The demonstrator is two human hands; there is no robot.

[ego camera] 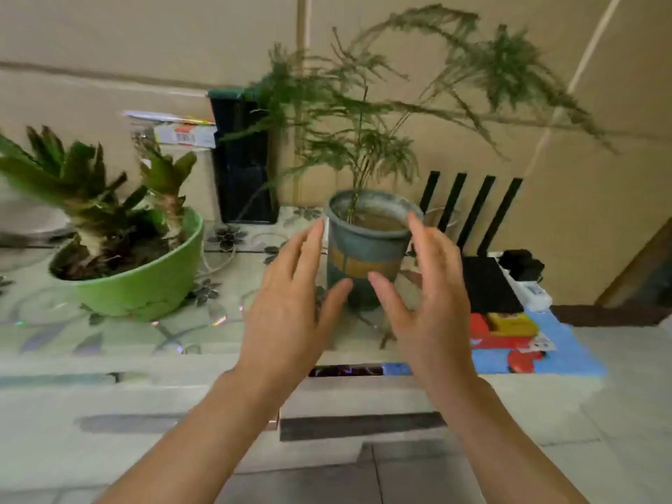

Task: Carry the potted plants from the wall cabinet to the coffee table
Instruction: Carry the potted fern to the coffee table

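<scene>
A tall blue-grey ceramic pot with an ochre band point(367, 249) stands on the wall cabinet's floral-patterned top point(120, 336), near the middle and a little back from the front edge. It holds brownish soil and a thin-stemmed feathery green fern point(363, 114) whose fronds spread wide above the rim. The left hand point(291, 296) and the right hand point(425, 281) flank this pot, fingers straight and spread, palms facing each other; the thumbs lie in front of the lower wall of the pot, but motion blur hides whether any finger touches it.

Toward the left end of the top sits a wide light-green bowl-shaped planter point(145, 281), filled with dark soil and two spiky, thick-leaved succulents point(91, 183).

At the back edge a tall black rectangular container with a green rim point(243, 169) stands against the wall; its contents cannot be made out. Beside it lies a small white and red box point(185, 134). At the right end rests a black router with four upright antennas point(483, 263), and near the front right corner a red, blue and yellow printed sheet point(527, 343).
</scene>
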